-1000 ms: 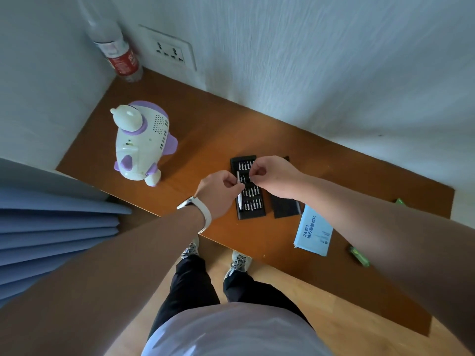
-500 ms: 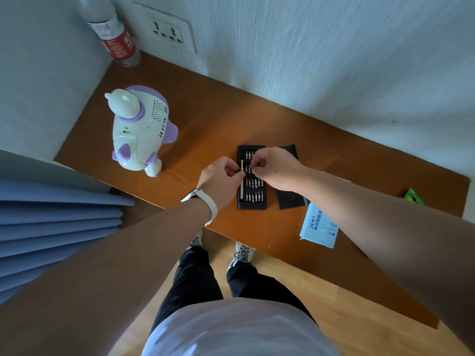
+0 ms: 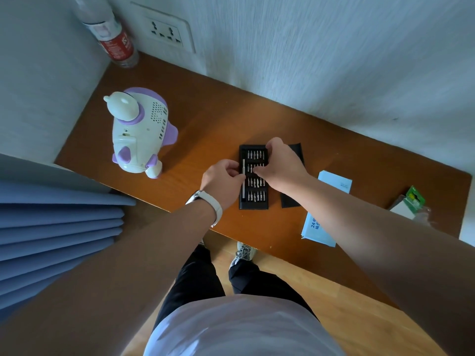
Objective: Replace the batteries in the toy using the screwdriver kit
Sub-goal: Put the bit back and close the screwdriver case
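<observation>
Toy (image 3: 140,140), white with purple parts, is seen standing on the left part of a brown wooden table (image 3: 210,119), well apart from both hands. Folded blue fabric (image 3: 56,227) is seen at the far left, below the table edge. A plastic bottle (image 3: 113,34) with a red label is placed in the back left corner, and a wall socket (image 3: 167,32) is set just right of it.

Near the table's middle, the left hand (image 3: 221,181), with a white wristband (image 3: 216,204) on its wrist, is held with curled fingers against the silver driver handle (image 3: 243,188), which lies along the left edge of the open screwdriver kit (image 3: 254,186). Whether the handle is actually gripped cannot be told. The right hand (image 3: 280,165) is curled over the kit's upper rows of bits, its thumb laid near the second row; whether a bit is pinched cannot be told.

A black cover (image 3: 293,199) is laid just beside the kit on its right. Further right a pale blue box (image 3: 318,227) is partly hidden by the right forearm, and a green packet (image 3: 413,199) is found near the table's right end.
</observation>
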